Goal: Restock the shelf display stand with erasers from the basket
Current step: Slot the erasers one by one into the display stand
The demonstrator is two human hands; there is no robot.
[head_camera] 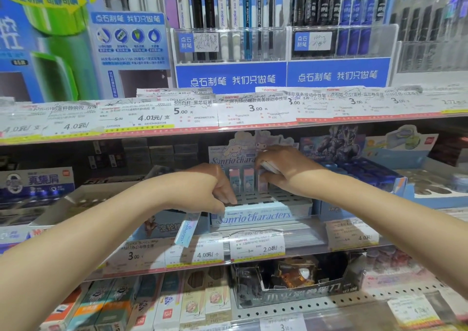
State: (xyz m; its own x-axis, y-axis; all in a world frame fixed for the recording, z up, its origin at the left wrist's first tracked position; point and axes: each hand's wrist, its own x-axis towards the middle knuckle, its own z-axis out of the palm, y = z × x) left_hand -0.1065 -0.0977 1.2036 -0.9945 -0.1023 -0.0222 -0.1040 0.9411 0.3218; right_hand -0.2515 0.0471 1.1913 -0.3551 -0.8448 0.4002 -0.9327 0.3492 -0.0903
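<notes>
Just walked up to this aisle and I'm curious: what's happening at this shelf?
A person is restocking a Sanrio display stand with erasers. The right hand holds a few erasers over the stand's back row, where three erasers already stand upright. The left hand touches the slotted tray while holding a light blue eraser hanging below it. Most slots remain unfilled.

The display stand (263,215) was pale blue with white script lettering and a cartoon-character header in pastel lilac and blue. The erasers (241,178) standing in it were pink and white. An eraser (186,229) below the left hand was light blue. Price tags (257,246) were white, edged yellow and red.
</notes>
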